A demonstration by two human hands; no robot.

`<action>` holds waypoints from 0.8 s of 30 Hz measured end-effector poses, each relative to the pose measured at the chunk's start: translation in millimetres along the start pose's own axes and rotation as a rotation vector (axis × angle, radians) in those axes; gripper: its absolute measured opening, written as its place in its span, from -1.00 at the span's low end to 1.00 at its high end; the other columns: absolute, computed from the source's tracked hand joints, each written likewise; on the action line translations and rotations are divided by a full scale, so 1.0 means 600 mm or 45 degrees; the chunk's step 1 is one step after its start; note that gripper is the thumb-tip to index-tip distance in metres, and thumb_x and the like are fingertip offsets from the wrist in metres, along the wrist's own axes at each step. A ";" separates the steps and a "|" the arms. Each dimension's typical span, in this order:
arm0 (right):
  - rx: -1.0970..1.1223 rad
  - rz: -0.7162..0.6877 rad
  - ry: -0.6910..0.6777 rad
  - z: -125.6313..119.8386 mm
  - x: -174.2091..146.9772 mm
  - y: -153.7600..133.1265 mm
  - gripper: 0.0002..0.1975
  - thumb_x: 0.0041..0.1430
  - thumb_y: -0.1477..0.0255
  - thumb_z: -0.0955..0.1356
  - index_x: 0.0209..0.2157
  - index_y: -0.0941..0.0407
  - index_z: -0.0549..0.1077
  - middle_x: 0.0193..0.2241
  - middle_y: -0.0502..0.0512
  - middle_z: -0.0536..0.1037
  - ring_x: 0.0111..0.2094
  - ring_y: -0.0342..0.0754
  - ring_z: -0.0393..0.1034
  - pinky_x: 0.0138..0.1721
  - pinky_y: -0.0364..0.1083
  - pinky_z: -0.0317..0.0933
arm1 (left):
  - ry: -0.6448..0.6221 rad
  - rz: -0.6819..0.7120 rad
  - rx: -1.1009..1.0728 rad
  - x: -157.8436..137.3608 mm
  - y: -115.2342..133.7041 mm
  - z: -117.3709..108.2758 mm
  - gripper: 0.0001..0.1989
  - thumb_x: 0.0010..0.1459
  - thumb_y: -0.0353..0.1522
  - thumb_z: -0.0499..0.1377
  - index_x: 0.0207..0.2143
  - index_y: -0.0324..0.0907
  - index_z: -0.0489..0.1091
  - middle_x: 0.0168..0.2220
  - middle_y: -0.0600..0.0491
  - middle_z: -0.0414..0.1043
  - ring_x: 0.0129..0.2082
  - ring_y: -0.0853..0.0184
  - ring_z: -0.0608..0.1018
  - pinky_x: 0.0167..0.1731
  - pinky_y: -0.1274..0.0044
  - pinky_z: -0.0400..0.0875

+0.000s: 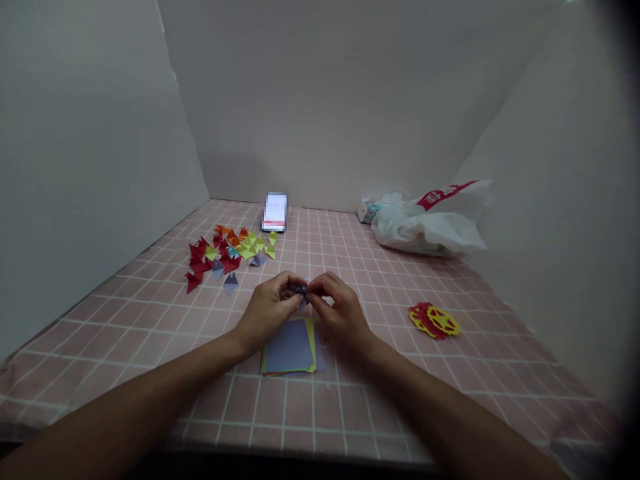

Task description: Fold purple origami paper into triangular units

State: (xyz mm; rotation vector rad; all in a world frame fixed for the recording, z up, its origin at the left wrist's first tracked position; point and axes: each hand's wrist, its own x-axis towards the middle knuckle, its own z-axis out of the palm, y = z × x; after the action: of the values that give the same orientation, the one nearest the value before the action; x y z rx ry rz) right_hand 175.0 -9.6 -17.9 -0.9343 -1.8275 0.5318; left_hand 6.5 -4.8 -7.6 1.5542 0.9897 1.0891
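Between my fingertips is a small folded piece of purple origami paper point(303, 292), partly hidden by the fingers. My left hand point(273, 303) pinches it from the left, and my right hand point(337, 307) pinches it from the right. Just below the hands lies a stack of square coloured paper point(289, 347), a purple-blue sheet on top with yellow-green edges showing beneath. To the left, a cluster of small folded paper pieces point(230, 262) in red, orange, yellow, blue and purple is spread on the cloth.
A phone with a lit, blurred screen point(275, 212) stands at the back. At the back right, a white plastic bag point(430, 227) rests against a small box point(368, 211). Red and yellow paper cutouts point(434, 321) lie to the right on the pink checked tablecloth point(200, 393). Pale walls enclose the table.
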 end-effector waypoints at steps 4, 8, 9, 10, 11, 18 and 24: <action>-0.021 -0.036 0.061 0.000 0.000 -0.002 -0.86 0.20 0.62 0.33 -0.37 0.09 0.41 -0.40 0.02 0.40 -0.32 -0.05 0.34 -0.29 -0.08 0.23 | 0.045 0.010 -0.095 0.002 -0.001 0.001 -0.83 0.04 -0.39 0.23 -0.26 -0.18 0.40 -0.28 0.07 0.50 -0.31 0.36 0.57 -0.28 0.51 0.44; -0.076 -0.065 0.143 -0.001 0.000 -0.002 -0.85 0.22 0.62 0.32 -0.34 0.08 0.41 -0.37 0.04 0.42 -0.29 -0.03 0.35 -0.27 -0.06 0.24 | 0.069 -0.020 -0.105 0.003 0.002 -0.001 -0.82 0.06 -0.33 0.27 -0.28 -0.19 0.39 -0.36 0.09 0.48 -0.37 0.37 0.56 -0.29 0.51 0.44; -0.097 -0.076 0.153 -0.001 0.000 -0.002 -0.85 0.23 0.62 0.32 -0.34 0.08 0.41 -0.37 0.05 0.42 -0.29 -0.03 0.35 -0.27 -0.06 0.24 | 0.055 -0.034 -0.100 0.003 0.002 -0.002 -0.82 0.07 -0.31 0.26 -0.28 -0.20 0.41 -0.37 0.07 0.48 -0.35 0.36 0.56 -0.27 0.49 0.45; -0.121 -0.090 0.158 -0.002 0.000 -0.002 -0.84 0.23 0.63 0.31 -0.34 0.08 0.41 -0.37 0.05 0.42 -0.28 -0.03 0.35 -0.26 -0.06 0.24 | 0.039 -0.046 -0.097 0.003 0.002 -0.003 -0.81 0.08 -0.29 0.25 -0.28 -0.21 0.42 -0.37 0.06 0.49 -0.34 0.34 0.56 -0.25 0.48 0.46; -0.145 -0.106 0.157 -0.002 0.000 -0.001 -0.83 0.24 0.64 0.30 -0.33 0.08 0.41 -0.36 0.06 0.42 -0.28 -0.03 0.35 -0.25 -0.06 0.24 | 0.028 -0.057 -0.098 0.002 0.003 -0.003 -0.79 0.09 -0.27 0.25 -0.27 -0.22 0.43 -0.36 0.04 0.50 -0.34 0.34 0.57 -0.24 0.46 0.46; -0.282 -0.197 0.124 -0.002 -0.003 0.002 -0.81 0.26 0.64 0.27 -0.29 0.07 0.40 -0.33 0.08 0.40 -0.28 -0.03 0.36 -0.26 -0.07 0.27 | 0.059 -0.069 -0.088 0.003 0.002 -0.004 -0.77 0.12 -0.23 0.21 -0.26 -0.21 0.43 -0.32 0.03 0.47 -0.35 0.34 0.53 -0.27 0.43 0.49; -0.344 -0.253 0.126 -0.001 -0.003 0.002 -0.81 0.26 0.64 0.25 -0.29 0.07 0.39 -0.32 0.09 0.40 -0.28 -0.03 0.37 -0.27 -0.07 0.28 | 0.040 -0.046 -0.022 0.002 0.000 -0.006 -0.75 0.16 -0.21 0.19 -0.26 -0.22 0.47 -0.30 0.00 0.48 -0.32 0.30 0.54 -0.24 0.40 0.48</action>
State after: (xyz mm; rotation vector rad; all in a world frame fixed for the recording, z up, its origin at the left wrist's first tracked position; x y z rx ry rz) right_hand 176.6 -10.4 -19.6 -0.9252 -1.9053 0.1151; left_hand 3.3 -3.0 -6.9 1.5035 1.0232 1.0974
